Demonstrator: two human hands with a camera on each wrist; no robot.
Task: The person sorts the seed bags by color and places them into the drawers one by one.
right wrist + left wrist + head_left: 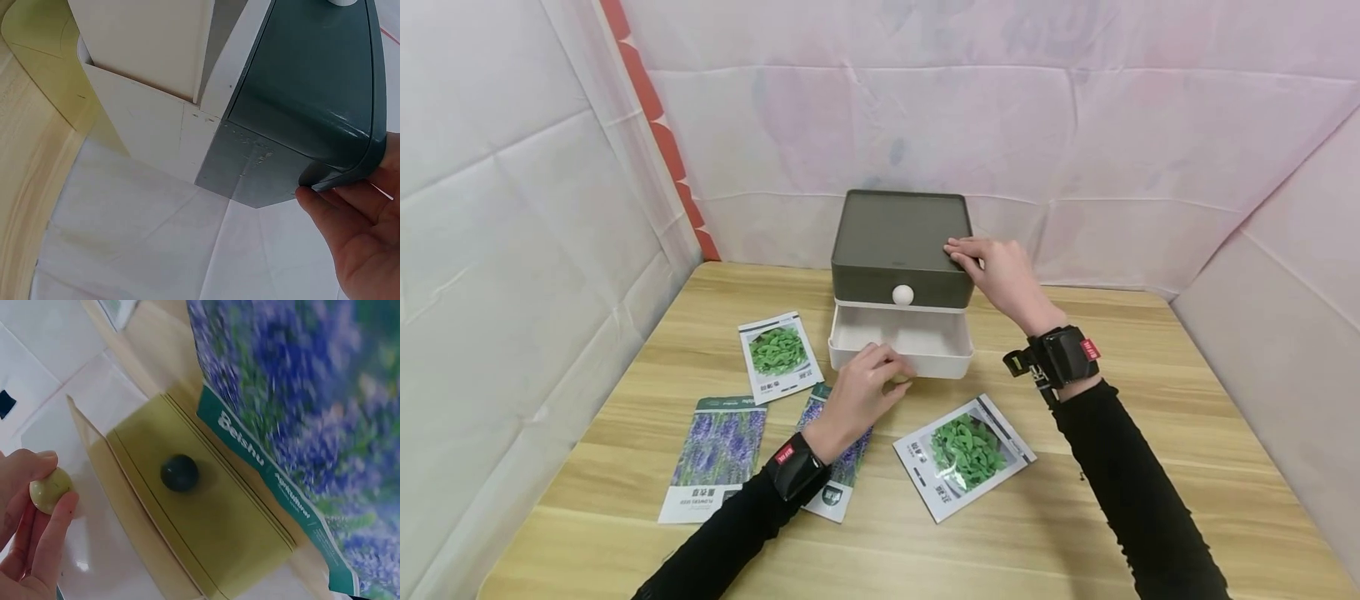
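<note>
Nearest the camera, two black sleeves reach in over a pale wood-grain table [1150, 333], each wrist wearing a black strap. Flat on the table lie four seed packets: a lavender packet [715, 458] at the near left, a second lavender packet [838, 467] partly hidden under the left forearm, a green-leaf packet [964, 457] just right of centre, and another green-leaf packet [777, 357] a bit further back on the left.

The left hand [859, 392] sits at the front edge of the white drawer [901, 342], fingers curled together; the left wrist view shows fingertips pinching the small round knob [50, 489] of that drawer. The drawer stands pulled out and its white floor shows.

Above it sits the dark grey upper drawer, its own round white knob [902, 294] on the closed front, the two making one small storage box [895, 242] set towards the back of the table.

The right hand [1000, 271] rests on the box's top right edge, fingers stretched fairly straight and lying flat along the rim; the right wrist view shows fingertips against the grey corner.

Behind it all, creased white and pinkish sheeting [1075, 125] walls the table in at the back and both sides, with a red scalloped strip [658, 133] running down the back left corner.
</note>
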